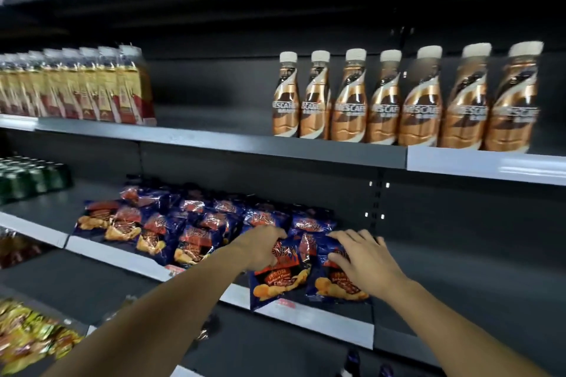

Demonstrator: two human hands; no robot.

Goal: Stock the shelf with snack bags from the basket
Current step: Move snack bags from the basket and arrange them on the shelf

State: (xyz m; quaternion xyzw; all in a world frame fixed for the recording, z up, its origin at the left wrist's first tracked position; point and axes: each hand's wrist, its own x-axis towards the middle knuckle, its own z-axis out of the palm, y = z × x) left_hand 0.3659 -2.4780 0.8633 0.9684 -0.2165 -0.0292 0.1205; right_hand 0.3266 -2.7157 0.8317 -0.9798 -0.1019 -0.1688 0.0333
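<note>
Both forearms reach up and forward to the shelf (309,320), hands palm down. Seven coffee bottles (388,99) stand on the shelf above. The left hand (266,245) curls its fingers round one snack bag (277,280) at the shelf's front edge. The right hand (363,257) lies with fingers spread wide on a second bag (337,285) just beside it.

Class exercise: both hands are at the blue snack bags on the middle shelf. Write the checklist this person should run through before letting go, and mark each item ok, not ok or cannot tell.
1. Left hand grips the left front bag: ok.
2. Right hand lies on the right front bag: ok.
3. Left front bag fully on the shelf: not ok, its lower corner hangs over the front edge.
4. Free shelf space to the right: ok.
5. Bags aligned with the rows behind: not ok, both tilted.
6. Bags left in the basket: cannot tell, out of view.
</note>
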